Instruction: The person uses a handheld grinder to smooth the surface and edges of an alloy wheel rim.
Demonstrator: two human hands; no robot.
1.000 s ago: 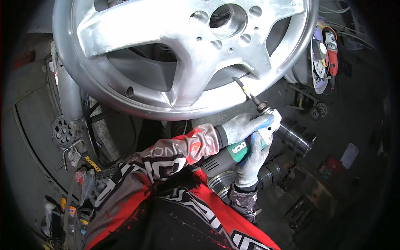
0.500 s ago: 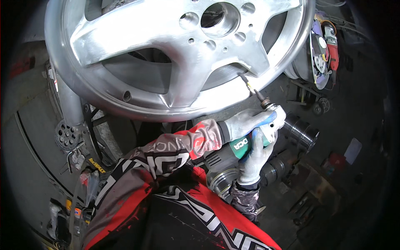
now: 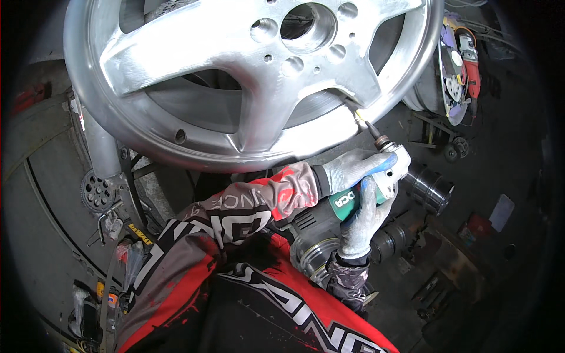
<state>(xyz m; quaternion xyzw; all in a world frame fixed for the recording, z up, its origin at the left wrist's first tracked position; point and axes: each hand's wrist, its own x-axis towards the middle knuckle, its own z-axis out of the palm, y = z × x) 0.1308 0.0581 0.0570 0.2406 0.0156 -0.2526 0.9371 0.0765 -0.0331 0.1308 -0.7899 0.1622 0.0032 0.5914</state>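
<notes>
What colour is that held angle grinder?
The angle grinder is green, grey and silver; see head view.

A dark grey floor (image 3: 497, 159) lies in dim light.

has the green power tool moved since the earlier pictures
Yes, the green power tool has shifted a little, mostly to the right in the view, judged against the silver wheel.

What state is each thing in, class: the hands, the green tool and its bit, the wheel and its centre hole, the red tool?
Green tool: held; whether running, cannot tell
Left hand: gloved, closed on the green tool
Right hand: gloved, gripping the green tool
Wheel: bare metal, no tyre
Centre hole: open, uncapped
Bit: fitted, pointing toward the wheel; contact unclear
Red tool: not held
</notes>
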